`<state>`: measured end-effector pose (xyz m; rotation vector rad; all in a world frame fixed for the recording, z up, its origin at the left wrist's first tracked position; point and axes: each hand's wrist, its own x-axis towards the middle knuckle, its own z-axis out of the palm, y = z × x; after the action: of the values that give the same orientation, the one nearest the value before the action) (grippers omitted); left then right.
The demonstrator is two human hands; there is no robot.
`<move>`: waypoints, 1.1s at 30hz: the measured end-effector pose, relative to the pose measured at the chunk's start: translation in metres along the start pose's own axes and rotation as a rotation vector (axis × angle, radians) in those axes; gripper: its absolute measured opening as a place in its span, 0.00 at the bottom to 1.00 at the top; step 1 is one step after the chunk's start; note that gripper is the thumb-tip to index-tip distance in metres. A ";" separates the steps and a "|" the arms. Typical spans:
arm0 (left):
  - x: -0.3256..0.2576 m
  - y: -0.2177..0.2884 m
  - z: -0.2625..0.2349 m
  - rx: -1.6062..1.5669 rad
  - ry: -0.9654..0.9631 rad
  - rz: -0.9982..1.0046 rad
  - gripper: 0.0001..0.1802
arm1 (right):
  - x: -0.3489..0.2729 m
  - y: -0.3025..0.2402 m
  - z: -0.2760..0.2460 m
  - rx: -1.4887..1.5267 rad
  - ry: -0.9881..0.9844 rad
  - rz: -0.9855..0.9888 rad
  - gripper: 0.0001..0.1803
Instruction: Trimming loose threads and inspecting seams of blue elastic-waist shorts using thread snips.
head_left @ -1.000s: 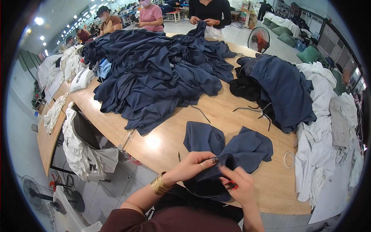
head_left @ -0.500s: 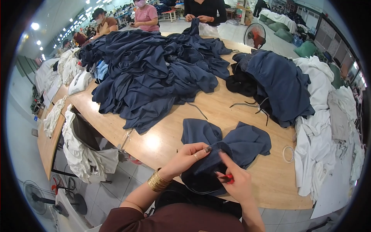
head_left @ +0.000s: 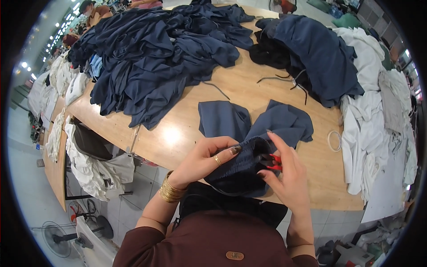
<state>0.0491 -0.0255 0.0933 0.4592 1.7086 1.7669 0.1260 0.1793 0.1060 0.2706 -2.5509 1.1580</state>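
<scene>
A navy blue garment lies spread on the wooden table in front of me, its gathered waistband bunched near the table edge. My left hand pinches that waistband between thumb and fingers; gold bangles ring the wrist. My right hand holds small red-handled snips against the same waistband, touching the cloth.
A large heap of navy garments covers the far left of the table. Another navy and black pile sits at the far right, beside white garments. A white tape roll lies right. Loose cords, a floor fan, people behind.
The view has tilted down and closer to the table. Both hands stay on the waistband, shifted slightly along it; the garment lies as before.
</scene>
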 end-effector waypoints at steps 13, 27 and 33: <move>-0.006 0.007 0.003 0.072 -0.071 -0.010 0.12 | -0.006 -0.004 0.015 -0.119 0.198 -0.097 0.11; -0.005 0.008 0.005 0.099 -0.064 0.015 0.12 | -0.004 -0.002 0.017 -0.237 0.203 -0.138 0.11; -0.004 0.010 0.007 0.087 -0.074 0.003 0.12 | -0.003 -0.003 0.018 -0.143 0.193 -0.109 0.10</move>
<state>0.0543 -0.0224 0.1046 0.5582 1.7388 1.6619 0.1255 0.1644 0.0958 0.2471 -2.4029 0.9098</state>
